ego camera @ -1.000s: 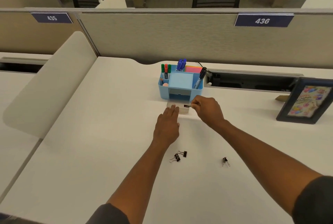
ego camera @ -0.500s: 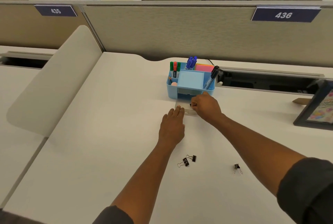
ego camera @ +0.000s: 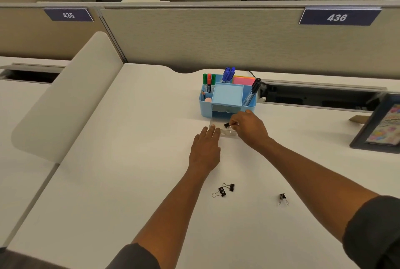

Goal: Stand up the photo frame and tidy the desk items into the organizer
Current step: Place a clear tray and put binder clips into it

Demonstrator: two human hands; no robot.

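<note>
Here, right hand pinching binder clip, over clear drawer

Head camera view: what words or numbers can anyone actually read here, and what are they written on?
"435": white digits on the dark blue sign on the left partition panel.
"436": white digits on the dark blue sign on the right partition panel.
Marker in the blue organizer: vertical print on its white barrel, too small to read.
Photo frame: colourful picture with possible lettering, too blurred to read.
</note>
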